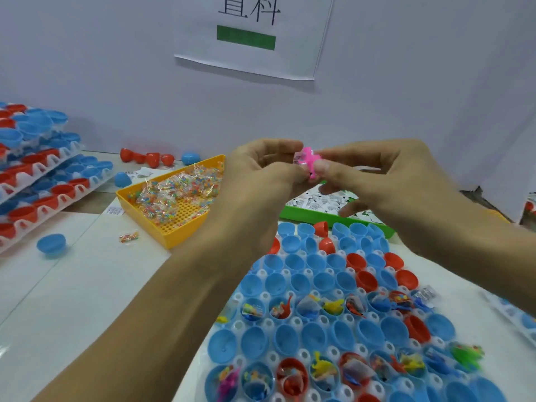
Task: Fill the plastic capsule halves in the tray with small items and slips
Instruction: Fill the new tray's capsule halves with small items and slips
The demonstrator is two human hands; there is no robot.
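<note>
My left hand [262, 169] and my right hand [377, 172] are raised above the table, and both pinch a small pink toy [309, 162] between their fingertips. Below them lies the white tray [293, 323] of blue and red capsule halves. Two of its rows hold small coloured toys and slips [316, 307]; the other rows, like the blue half [274, 284], are hollow. A green frog-like toy [467, 355] lies on the tray's right side.
A yellow perforated bin [174, 227] holds clear packets of coloured beads. A green bin [319, 214] of printed slips sits behind the tray. Stacked trays of capsule halves [43, 175] stand at the left. Loose capsule halves [51, 244] and a bead packet [129, 237] lie about.
</note>
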